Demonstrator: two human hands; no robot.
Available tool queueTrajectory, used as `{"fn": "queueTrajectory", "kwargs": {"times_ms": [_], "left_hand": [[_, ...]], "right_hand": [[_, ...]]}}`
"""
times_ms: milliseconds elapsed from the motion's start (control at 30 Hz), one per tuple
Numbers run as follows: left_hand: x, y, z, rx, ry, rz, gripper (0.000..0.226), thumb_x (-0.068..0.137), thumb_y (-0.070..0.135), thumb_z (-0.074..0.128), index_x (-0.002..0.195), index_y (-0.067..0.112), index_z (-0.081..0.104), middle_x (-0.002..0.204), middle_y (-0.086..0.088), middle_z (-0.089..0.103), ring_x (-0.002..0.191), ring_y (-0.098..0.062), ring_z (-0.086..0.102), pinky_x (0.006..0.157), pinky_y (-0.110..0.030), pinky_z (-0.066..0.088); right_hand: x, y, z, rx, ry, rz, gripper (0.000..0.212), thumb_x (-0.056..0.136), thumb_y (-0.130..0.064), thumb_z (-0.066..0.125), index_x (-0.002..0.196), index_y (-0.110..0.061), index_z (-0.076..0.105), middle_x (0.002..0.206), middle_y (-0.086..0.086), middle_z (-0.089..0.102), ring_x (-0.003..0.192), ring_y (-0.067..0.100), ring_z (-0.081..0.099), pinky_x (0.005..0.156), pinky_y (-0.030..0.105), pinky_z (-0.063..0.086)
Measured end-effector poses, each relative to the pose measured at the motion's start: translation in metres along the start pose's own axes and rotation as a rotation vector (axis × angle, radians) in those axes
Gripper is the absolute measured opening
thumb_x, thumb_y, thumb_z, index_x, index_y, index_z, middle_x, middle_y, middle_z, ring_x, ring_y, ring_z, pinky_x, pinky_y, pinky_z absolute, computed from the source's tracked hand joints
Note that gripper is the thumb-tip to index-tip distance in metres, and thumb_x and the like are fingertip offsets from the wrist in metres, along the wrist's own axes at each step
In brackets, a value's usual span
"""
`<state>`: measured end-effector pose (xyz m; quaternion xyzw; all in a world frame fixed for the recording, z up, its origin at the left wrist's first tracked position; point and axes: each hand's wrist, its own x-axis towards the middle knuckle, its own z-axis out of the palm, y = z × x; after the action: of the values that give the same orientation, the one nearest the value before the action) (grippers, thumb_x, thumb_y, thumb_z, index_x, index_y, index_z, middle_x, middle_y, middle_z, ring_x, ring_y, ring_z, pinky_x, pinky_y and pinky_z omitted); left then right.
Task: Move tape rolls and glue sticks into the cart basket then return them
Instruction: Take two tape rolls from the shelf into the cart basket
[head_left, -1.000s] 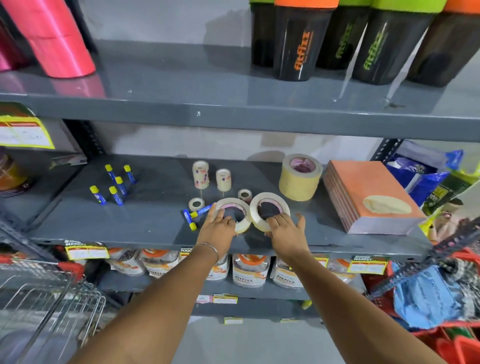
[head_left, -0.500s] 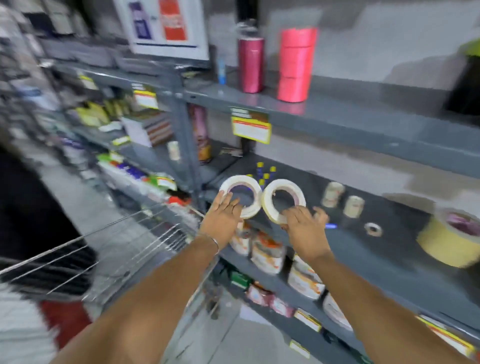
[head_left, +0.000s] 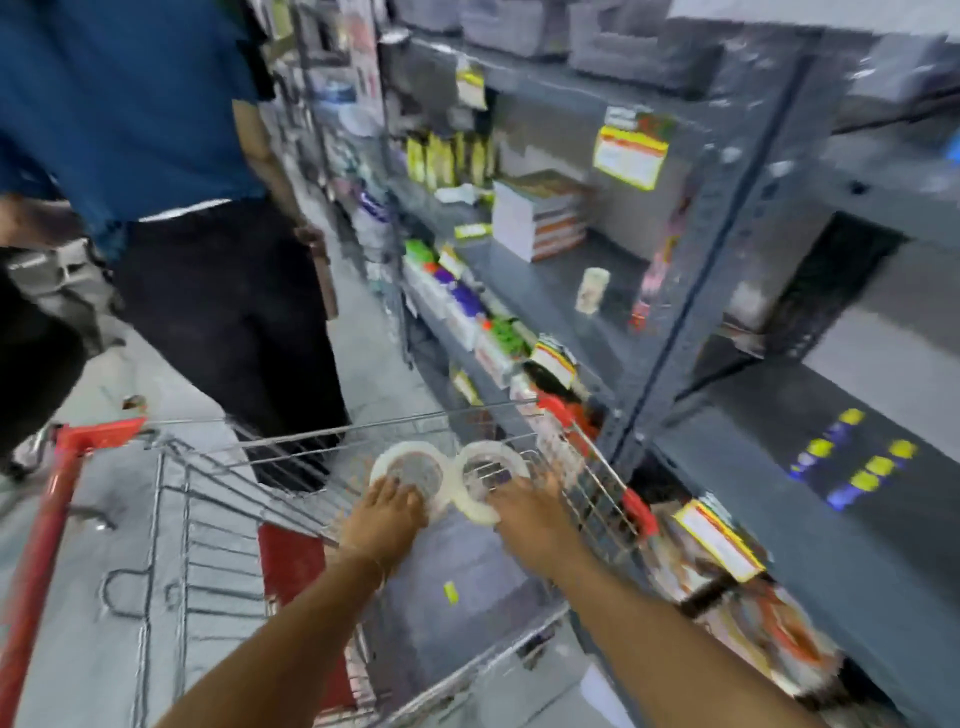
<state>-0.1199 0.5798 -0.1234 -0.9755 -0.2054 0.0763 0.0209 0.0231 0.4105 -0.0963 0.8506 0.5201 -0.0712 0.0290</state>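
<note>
My left hand (head_left: 387, 517) grips one flat white tape roll (head_left: 400, 470) and my right hand (head_left: 530, 512) grips a second white tape roll (head_left: 491, 478). Both rolls hang side by side over the far end of the wire cart basket (head_left: 322, 447), inside its rim. Several blue glue sticks with yellow caps (head_left: 857, 457) stand on the grey shelf (head_left: 779, 499) to the right, blurred. The other tape rolls on the shelf are out of view.
A person in a blue shirt and dark trousers (head_left: 208, 260) stands just beyond the cart at the left. The cart's red handle (head_left: 47, 519) is at the left. Grey shelving with packets and price tags (head_left: 717, 540) runs along the right.
I turned left from the shelf. Both hands carried the two tape rolls off the shelf, leftward and down, to a spot over the cart basket.
</note>
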Motion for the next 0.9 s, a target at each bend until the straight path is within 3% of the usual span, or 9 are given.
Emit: {"fn": "queueTrajectory", "kwargs": {"times_ms": [133, 300, 400, 467, 533, 700, 767, 833, 900], "left_hand": [[0.017, -0.002, 0.071, -0.115, -0.191, -0.122, 0.041, 0.094, 0.035, 0.042, 0.13, 0.016, 0.049, 0.139, -0.009, 0.051, 0.13, -0.03, 0.042, 0.106, -0.04, 0.033], [0.027, 0.008, 0.154, -0.205, -0.365, -0.154, 0.025, 0.086, 0.028, 0.056, 0.108, 0.02, 0.064, 0.118, -0.007, 0.067, 0.113, -0.028, 0.058, 0.095, -0.038, 0.045], [0.03, 0.011, 0.196, -0.239, -0.5, -0.159, 0.036, 0.086, 0.024, 0.056, 0.12, 0.014, 0.057, 0.123, -0.012, 0.063, 0.114, -0.033, 0.059, 0.093, -0.039, 0.049], [0.03, 0.013, 0.218, -0.268, -0.552, -0.187, 0.058, 0.084, 0.022, 0.057, 0.136, 0.005, 0.041, 0.136, -0.022, 0.051, 0.118, -0.039, 0.055, 0.093, -0.042, 0.049], [0.03, 0.015, 0.236, -0.291, -0.617, -0.189, 0.069, 0.082, 0.019, 0.059, 0.142, 0.0, 0.029, 0.135, -0.025, 0.051, 0.119, -0.041, 0.055, 0.092, -0.044, 0.049], [0.031, 0.028, 0.258, -0.327, -0.739, -0.11, 0.042, 0.08, 0.013, 0.058, 0.122, 0.009, 0.056, 0.122, -0.015, 0.065, 0.111, -0.036, 0.062, 0.091, -0.044, 0.05], [0.031, 0.035, 0.263, -0.324, -0.743, -0.14, 0.04, 0.086, 0.016, 0.055, 0.125, 0.007, 0.053, 0.126, -0.017, 0.062, 0.115, -0.036, 0.058, 0.093, -0.039, 0.049], [0.031, 0.039, 0.267, -0.316, -0.746, -0.134, 0.041, 0.091, 0.02, 0.05, 0.129, 0.005, 0.05, 0.132, -0.018, 0.057, 0.121, -0.036, 0.054, 0.092, -0.023, 0.047], [0.034, 0.037, 0.261, -0.259, -0.661, -0.055, 0.047, 0.092, 0.027, 0.048, 0.134, 0.007, 0.045, 0.139, -0.017, 0.051, 0.129, -0.037, 0.045, 0.103, -0.029, 0.039]], "right_hand": [[0.059, -0.012, 0.051, -0.144, -0.305, -0.044, 0.025, 0.091, -0.016, 0.056, 0.115, -0.019, 0.065, 0.118, 0.004, 0.068, 0.121, 0.027, 0.055, 0.117, 0.062, 0.009], [0.109, -0.013, 0.132, -0.049, -0.66, 0.03, 0.043, 0.096, -0.018, 0.054, 0.138, -0.005, 0.049, 0.144, 0.013, 0.052, 0.136, 0.031, 0.044, 0.115, 0.043, 0.032], [0.129, -0.02, 0.155, -0.107, -0.922, 0.022, 0.048, 0.095, -0.015, 0.061, 0.14, -0.006, 0.048, 0.148, 0.013, 0.047, 0.138, 0.035, 0.043, 0.112, 0.051, 0.038], [0.14, -0.023, 0.172, -0.127, -1.025, 0.025, 0.051, 0.089, -0.011, 0.068, 0.137, -0.004, 0.052, 0.147, 0.015, 0.049, 0.135, 0.039, 0.046, 0.109, 0.058, 0.039], [0.147, -0.026, 0.188, -0.13, -1.069, 0.047, 0.053, 0.087, -0.012, 0.07, 0.137, -0.007, 0.053, 0.148, 0.013, 0.048, 0.135, 0.039, 0.046, 0.107, 0.06, 0.04], [0.143, -0.033, 0.223, -0.247, -0.978, -0.072, 0.05, 0.091, -0.021, 0.066, 0.137, -0.006, 0.053, 0.149, 0.013, 0.048, 0.136, 0.035, 0.046, 0.108, 0.053, 0.043], [0.14, -0.035, 0.231, -0.27, -0.969, -0.09, 0.051, 0.092, -0.022, 0.065, 0.138, -0.007, 0.052, 0.149, 0.013, 0.048, 0.137, 0.034, 0.044, 0.111, 0.051, 0.04], [0.14, -0.034, 0.229, -0.256, -1.0, -0.085, 0.046, 0.091, -0.02, 0.064, 0.135, -0.008, 0.056, 0.145, 0.013, 0.052, 0.133, 0.034, 0.048, 0.11, 0.051, 0.042], [0.138, -0.03, 0.216, -0.185, -0.981, -0.068, 0.042, 0.089, -0.021, 0.065, 0.13, -0.009, 0.061, 0.139, 0.011, 0.057, 0.129, 0.032, 0.052, 0.106, 0.048, 0.046]]}}
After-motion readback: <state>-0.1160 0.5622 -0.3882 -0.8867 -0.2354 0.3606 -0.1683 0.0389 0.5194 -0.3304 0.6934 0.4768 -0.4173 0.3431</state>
